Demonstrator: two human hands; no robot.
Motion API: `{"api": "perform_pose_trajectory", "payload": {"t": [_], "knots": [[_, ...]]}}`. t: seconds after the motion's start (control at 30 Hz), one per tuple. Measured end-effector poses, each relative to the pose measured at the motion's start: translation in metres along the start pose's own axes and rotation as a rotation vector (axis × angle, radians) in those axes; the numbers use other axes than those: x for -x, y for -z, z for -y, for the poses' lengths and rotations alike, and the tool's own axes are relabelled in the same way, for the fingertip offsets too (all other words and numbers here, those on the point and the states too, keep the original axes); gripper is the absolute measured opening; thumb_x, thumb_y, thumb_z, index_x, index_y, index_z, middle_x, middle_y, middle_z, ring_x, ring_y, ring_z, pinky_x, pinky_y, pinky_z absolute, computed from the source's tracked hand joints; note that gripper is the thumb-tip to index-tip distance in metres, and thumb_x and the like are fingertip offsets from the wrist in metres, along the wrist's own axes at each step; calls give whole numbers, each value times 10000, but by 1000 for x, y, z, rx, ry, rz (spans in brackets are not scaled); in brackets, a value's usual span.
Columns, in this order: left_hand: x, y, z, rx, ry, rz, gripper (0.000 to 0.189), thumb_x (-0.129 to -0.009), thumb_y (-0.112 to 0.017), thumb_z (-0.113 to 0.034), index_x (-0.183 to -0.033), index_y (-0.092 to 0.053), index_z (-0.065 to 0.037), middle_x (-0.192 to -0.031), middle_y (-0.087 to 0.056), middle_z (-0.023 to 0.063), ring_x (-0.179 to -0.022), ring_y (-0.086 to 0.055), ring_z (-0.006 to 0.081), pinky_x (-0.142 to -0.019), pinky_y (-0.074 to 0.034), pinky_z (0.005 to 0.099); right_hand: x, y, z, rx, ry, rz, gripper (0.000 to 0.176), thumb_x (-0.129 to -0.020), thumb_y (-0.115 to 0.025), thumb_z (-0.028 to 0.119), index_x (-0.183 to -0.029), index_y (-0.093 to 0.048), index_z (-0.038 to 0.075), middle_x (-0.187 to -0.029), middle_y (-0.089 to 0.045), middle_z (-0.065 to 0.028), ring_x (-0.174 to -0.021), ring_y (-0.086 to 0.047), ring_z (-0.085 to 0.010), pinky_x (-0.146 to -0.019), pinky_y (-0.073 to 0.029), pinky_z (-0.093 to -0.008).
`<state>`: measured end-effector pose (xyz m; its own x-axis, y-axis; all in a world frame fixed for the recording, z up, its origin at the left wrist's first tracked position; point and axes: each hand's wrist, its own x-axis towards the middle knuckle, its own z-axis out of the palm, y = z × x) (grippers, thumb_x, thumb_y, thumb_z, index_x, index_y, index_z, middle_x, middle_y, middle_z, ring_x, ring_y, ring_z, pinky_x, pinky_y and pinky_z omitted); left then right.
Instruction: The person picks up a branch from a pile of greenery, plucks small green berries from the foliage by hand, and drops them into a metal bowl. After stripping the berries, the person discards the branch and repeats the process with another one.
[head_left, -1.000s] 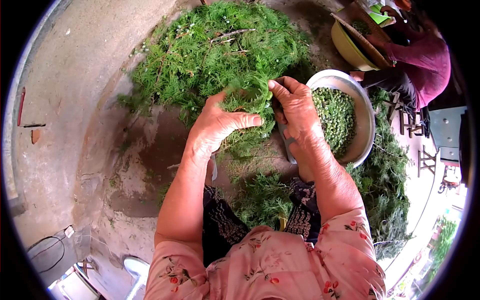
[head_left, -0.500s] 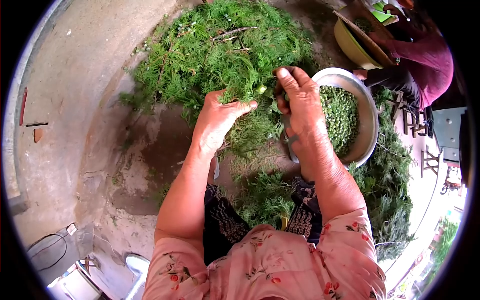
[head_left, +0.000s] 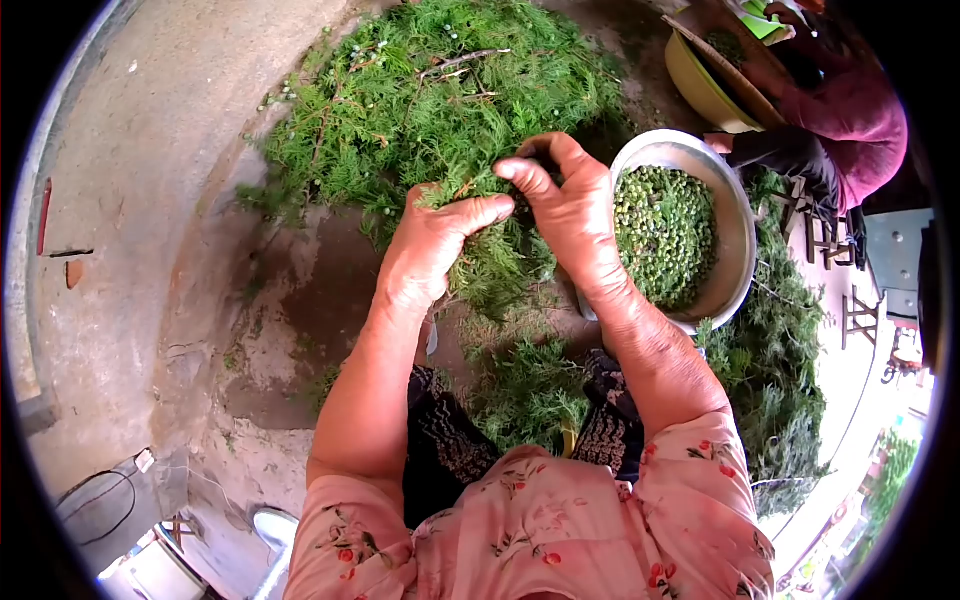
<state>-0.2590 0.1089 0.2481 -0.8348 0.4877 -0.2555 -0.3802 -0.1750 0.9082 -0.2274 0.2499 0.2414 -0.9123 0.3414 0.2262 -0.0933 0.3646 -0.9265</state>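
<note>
My left hand [head_left: 425, 240] is closed on a green leafy sprig [head_left: 490, 262], its thumb pointing right. Beside its thumb tip, my right hand [head_left: 575, 205] has thumb and fingers bent close together over the sprig; whatever lies between those fingertips is hidden. Both hands are in front of a large heap of green branches [head_left: 420, 110] on the ground. Just right of my right hand stands a metal basin [head_left: 737, 235] partly filled with small round green cones [head_left: 665, 235].
More cut greenery [head_left: 770, 400] lies right of the basin, and some between my legs [head_left: 530, 395]. At the upper right a person in a purple top [head_left: 850, 115] sits by a yellow tub [head_left: 695, 90]. Small wooden stools [head_left: 860, 318] stand at the right.
My right hand has moved left, from beside the basin to my left thumb. A pale green piece near the fingertips is no longer visible.
</note>
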Motion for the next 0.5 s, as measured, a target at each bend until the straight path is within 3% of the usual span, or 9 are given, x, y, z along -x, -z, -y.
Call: {"api": "perform_pose_trajectory", "payload": {"t": [0.03, 0.07, 0.1, 0.17, 0.2, 0.37, 0.43, 0.5], "knots": [[2, 1, -2, 49, 32, -22, 231, -712, -682, -46, -932, -626, -5, -855, -640, 47, -742, -592, 120, -685, -473, 258, 0, -1, 0, -225, -209, 29, 239, -758, -681, 215, -796, -555, 15, -642, -555, -30, -510, -530, -149, -461, -423, -264], [1, 4, 2, 123, 64, -36, 243, -709, -686, -61, -940, -628, -12, -867, -642, 63, -759, -598, 132, -702, -475, 260, -1, 2, 13, -526, -533, 72, 185, -784, -663, 198, -793, -565, 42, -630, -522, 14, -431, -416, -48, -373, -332, -196], [1, 6, 3, 124, 63, -37, 243, -709, -686, -61, -940, -628, -12, -867, -642, 63, -759, -598, 132, -702, -475, 260, 0, 3, 13, -525, -533, 74, 185, -784, -663, 198, -793, -565, 42, -630, -522, 14, -431, -416, -48, -373, -332, -196], [2, 8, 4, 234, 186, -52, 237, -714, -683, -62, -939, -630, -13, -865, -641, 65, -769, -595, 134, -720, -473, 258, 2, 7, 9, -886, -721, 145, 130, -800, -643, 215, -847, -592, 105, -653, -530, 55, -453, -398, -32, -368, -286, -162], [3, 7, 2, 246, 154, -56, 234, -716, -676, -58, -940, -628, -14, -865, -640, 59, -764, -593, 132, -713, -477, 259, 4, 7, 6, -944, -736, 168, 150, -820, -622, 246, -864, -591, 106, -675, -529, 57, -466, -392, -32, -371, -278, -167], [0, -4, 8, 244, 75, -106, 250, -712, -666, -45, -954, -611, -8, -880, -634, 53, -768, -592, 130, -708, -483, 262, 9, 3, 14, -728, -590, 83, 237, -848, -578, 321, -907, -579, 91, -717, -522, 37, -514, -408, -30, -411, -292, -169], [1, -11, 10, 100, -99, -130, 253, -711, -665, -39, -955, -607, -5, -888, -631, 52, -778, -592, 131, -719, -482, 264, 12, -2, 14, -450, -324, 34, 238, -840, -608, 265, -857, -550, 34, -678, -527, 32, -577, -427, -43, -487, -369, -201], [-1, -12, 15, 135, -107, -108, 242, -717, -653, -28, -954, -611, -4, -894, -631, 50, -798, -589, 129, -736, -478, 263, 16, -13, -1, -309, -95, -91, 269, -836, -609, 252, -868, -533, -4, -691, -548, -1, -626, -456, -61, -558, -409, -217]]}}
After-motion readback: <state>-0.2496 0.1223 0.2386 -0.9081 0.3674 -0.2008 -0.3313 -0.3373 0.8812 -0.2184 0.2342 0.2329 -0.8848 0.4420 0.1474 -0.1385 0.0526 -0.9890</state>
